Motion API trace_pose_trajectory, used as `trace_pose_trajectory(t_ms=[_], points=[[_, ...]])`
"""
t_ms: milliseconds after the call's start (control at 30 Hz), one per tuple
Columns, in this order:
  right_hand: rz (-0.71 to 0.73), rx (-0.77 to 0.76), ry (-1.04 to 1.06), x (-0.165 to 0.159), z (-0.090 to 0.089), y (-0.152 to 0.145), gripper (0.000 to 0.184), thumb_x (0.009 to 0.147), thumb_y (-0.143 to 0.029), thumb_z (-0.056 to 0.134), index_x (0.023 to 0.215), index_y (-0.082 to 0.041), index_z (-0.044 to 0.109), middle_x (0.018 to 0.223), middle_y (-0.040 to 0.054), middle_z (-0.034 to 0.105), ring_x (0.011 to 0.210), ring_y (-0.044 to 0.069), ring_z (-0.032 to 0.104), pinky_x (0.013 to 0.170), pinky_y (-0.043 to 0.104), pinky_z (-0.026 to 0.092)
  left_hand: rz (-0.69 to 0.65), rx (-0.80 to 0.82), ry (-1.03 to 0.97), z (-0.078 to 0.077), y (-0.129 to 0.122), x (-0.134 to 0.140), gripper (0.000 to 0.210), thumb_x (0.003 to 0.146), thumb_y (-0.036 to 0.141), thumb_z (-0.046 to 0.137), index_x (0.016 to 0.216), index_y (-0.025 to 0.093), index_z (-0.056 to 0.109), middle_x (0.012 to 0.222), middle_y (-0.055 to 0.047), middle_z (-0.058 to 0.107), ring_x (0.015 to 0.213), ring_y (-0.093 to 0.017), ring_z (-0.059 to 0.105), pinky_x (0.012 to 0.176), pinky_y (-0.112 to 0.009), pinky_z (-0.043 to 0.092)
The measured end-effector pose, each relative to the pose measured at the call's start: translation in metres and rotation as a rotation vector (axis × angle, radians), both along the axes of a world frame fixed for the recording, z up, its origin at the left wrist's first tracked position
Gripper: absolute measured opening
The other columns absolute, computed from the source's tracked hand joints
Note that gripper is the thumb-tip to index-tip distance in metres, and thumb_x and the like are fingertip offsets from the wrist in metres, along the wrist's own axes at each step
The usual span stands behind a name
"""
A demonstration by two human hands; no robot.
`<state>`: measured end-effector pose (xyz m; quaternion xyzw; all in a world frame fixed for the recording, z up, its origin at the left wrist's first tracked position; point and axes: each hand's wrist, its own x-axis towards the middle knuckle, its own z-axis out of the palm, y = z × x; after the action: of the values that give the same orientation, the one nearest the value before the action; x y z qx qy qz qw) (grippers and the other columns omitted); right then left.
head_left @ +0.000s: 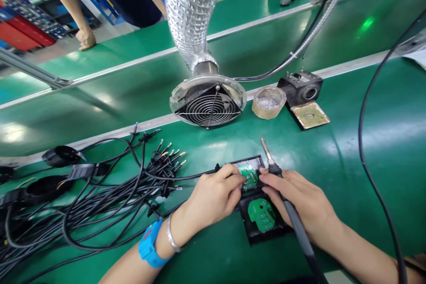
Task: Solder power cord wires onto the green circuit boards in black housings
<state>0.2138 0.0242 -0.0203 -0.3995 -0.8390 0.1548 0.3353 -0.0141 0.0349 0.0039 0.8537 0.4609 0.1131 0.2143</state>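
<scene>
My left hand (216, 191) is closed, its fingertips at the left edge of the upper green circuit board (249, 175). Whatever lies between those fingers is hidden. That board sits in a black housing (257, 161), and a black cable (196, 177) runs in under the same hand. In my right hand (304, 202) is a soldering iron (293, 217), its bare tip pointing up and away from the boards. The right fingertips reach the housing's right side. Just below, a second green circuit board (261, 216) lies in another black housing (248, 233).
A fume extractor fan (209, 105) on a foil duct (193, 9) hangs ahead. Right of it stand a tape-roll cup (269, 103) and an iron stand (301, 91) with a sponge tray (309, 115). Bundled black cables (109, 206) cover the left. Across the bench a person's hand (85, 38) rests.
</scene>
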Motion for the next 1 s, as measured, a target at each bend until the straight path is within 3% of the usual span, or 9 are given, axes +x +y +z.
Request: trace_pose_trajectory(t_ms=[133,300,467,633,800,1000], points=[[0.011,0.002,-0.031,0.002,-0.002,0.000,0.030,0.089,-0.011,0.052,0.118,-0.018,0.056,0.097,0.0063,0.067,0.080,0.015,0.060,0.077,0.031,0.050,0.006,0.015,0.027,-0.006,-0.003,-0.009,0.027,0.094,0.027,0.042,0.115,0.026,0.058,0.120,-0.006,0.049,0.070,-0.010,0.058,0.063,-0.028,0.056],[0.023,-0.021,-0.011,0.002,-0.004,0.000,0.031,0.089,-0.011,0.053,0.120,-0.018,0.055,0.099,0.0065,0.066,0.083,0.015,0.060,0.077,0.031,0.049,-0.084,0.031,-0.094,-0.011,0.004,-0.018,0.031,0.092,0.015,0.040,0.118,0.020,0.055,0.112,-0.008,0.049,0.074,-0.009,0.058,0.066,-0.025,0.056],[0.084,-0.003,0.034,0.004,-0.001,0.001,0.040,0.088,-0.006,0.051,0.127,-0.018,0.051,0.105,0.0087,0.066,0.096,0.018,0.060,0.080,0.034,0.049,-0.146,0.074,-0.036,-0.005,0.009,-0.013,0.027,0.092,0.018,0.040,0.113,0.019,0.057,0.104,-0.007,0.055,0.083,-0.015,0.061,0.062,-0.026,0.056],[-0.010,-0.018,0.199,0.008,0.023,-0.003,0.053,0.083,-0.001,0.053,0.133,-0.019,0.049,0.082,0.0044,0.063,0.069,0.013,0.057,0.062,0.028,0.049,-0.060,0.035,0.024,-0.002,0.009,-0.007,0.024,0.090,0.026,0.046,0.109,0.026,0.061,0.105,-0.003,0.054,0.065,-0.011,0.058,0.055,-0.027,0.054],[0.000,-0.146,0.256,0.007,0.041,-0.010,0.035,0.083,-0.010,0.051,0.117,-0.013,0.061,0.069,0.0033,0.052,0.058,0.012,0.050,0.048,0.025,0.043,-0.037,0.007,-0.014,-0.003,0.008,-0.007,0.025,0.090,0.023,0.044,0.108,0.024,0.061,0.103,-0.003,0.054,0.073,-0.012,0.060,0.063,-0.027,0.055],[0.045,-0.164,0.298,-0.001,0.032,-0.008,0.024,0.079,-0.006,0.049,0.100,-0.013,0.060,0.067,0.0021,0.053,0.055,0.012,0.048,0.047,0.026,0.041,-0.047,0.016,-0.038,-0.001,0.008,-0.007,0.024,0.089,0.019,0.045,0.105,0.023,0.063,0.100,-0.003,0.055,0.070,-0.011,0.058,0.059,-0.025,0.053]])
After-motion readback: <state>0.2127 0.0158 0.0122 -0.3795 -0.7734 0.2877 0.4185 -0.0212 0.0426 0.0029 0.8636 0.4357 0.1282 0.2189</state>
